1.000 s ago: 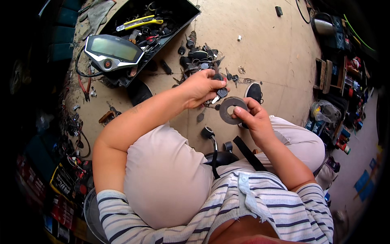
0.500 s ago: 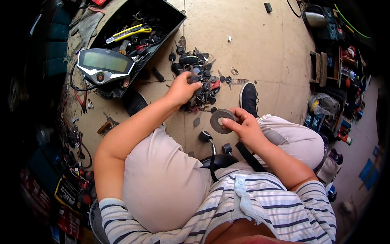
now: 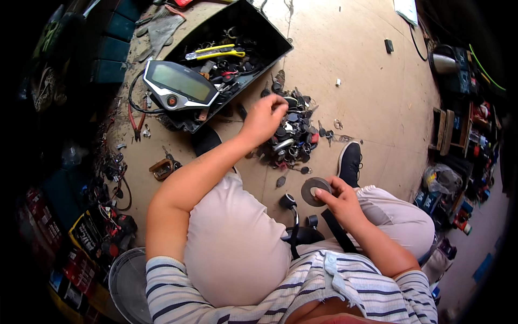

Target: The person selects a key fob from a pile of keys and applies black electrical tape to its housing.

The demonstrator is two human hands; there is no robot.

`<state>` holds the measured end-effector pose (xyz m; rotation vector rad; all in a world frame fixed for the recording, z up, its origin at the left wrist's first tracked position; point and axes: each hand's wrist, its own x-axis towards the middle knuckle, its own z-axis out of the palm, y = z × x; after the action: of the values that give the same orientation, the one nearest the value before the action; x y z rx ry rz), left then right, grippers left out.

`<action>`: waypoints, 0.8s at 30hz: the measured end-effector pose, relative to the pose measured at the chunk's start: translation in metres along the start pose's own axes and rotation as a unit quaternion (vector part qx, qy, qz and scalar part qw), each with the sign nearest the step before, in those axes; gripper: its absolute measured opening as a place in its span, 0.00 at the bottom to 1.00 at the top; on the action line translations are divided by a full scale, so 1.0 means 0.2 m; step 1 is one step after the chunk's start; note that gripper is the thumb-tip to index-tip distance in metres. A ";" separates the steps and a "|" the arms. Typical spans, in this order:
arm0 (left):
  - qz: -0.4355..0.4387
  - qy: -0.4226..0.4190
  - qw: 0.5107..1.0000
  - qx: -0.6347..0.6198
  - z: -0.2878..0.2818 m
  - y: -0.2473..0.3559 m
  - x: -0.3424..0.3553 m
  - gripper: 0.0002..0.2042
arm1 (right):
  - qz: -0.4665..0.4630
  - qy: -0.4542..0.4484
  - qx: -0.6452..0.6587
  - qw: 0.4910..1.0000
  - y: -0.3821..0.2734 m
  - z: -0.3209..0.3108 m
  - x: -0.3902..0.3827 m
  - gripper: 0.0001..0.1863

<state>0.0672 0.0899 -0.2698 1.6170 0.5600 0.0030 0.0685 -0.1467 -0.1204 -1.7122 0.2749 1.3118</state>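
Observation:
My right hand (image 3: 342, 201) grips a flat, dark grey disc (image 3: 308, 191) with a pale centre, the thumb across its face. Whether it is a tape roll or another kind of disc, I cannot tell. At the left edge of a heap of keys (image 3: 294, 129) with mostly black heads, my left hand (image 3: 264, 120) hovers with its fingers curled together. What its fingertips hold, if anything, is hidden. The heap lies on the tan floor, between my dark shoes. A few loose keys (image 3: 325, 131) and a small ring (image 3: 338, 124) lie just right of it.
A black bin (image 3: 251, 73) of keys stands at the upper left, with a yellow cutter knife (image 3: 216, 52) on top. Against its near edge leans an instrument display (image 3: 181, 83). Red-handled pliers (image 3: 137, 121) and a grey glove (image 3: 162, 29) lie nearby. Shelves of goods (image 3: 458, 129) line the right.
The view has shifted, so the scene sits lower and further right. My left hand has drawn back from the heap's middle to its left edge. My right hand still holds the disc.

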 end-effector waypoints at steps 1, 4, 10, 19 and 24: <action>0.002 0.034 0.999 0.022 -0.05 0.02 0.02 0.08 | 0.001 0.001 0.005 1.000 -0.01 0.01 0.00 0.10; 0.036 0.120 0.992 0.004 -0.21 0.05 0.12 0.08 | -0.002 0.004 0.000 1.000 -0.02 0.02 0.00 0.09; -0.054 0.090 0.994 -0.020 -0.31 0.15 0.26 0.11 | 0.005 0.003 0.005 1.000 -0.04 0.00 -0.01 0.10; 0.052 0.092 0.900 0.422 -0.44 -0.22 0.53 0.08 | 0.000 0.002 0.021 1.000 -0.02 0.00 -0.01 0.10; 0.039 0.073 0.876 0.475 -0.41 -0.22 0.52 0.11 | -0.004 0.002 0.016 1.000 -0.02 0.01 -0.01 0.09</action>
<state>0.1166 0.2035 -0.3331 2.6196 0.6552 -0.1064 0.0692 -0.1436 -0.1155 -1.6882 0.2909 1.2916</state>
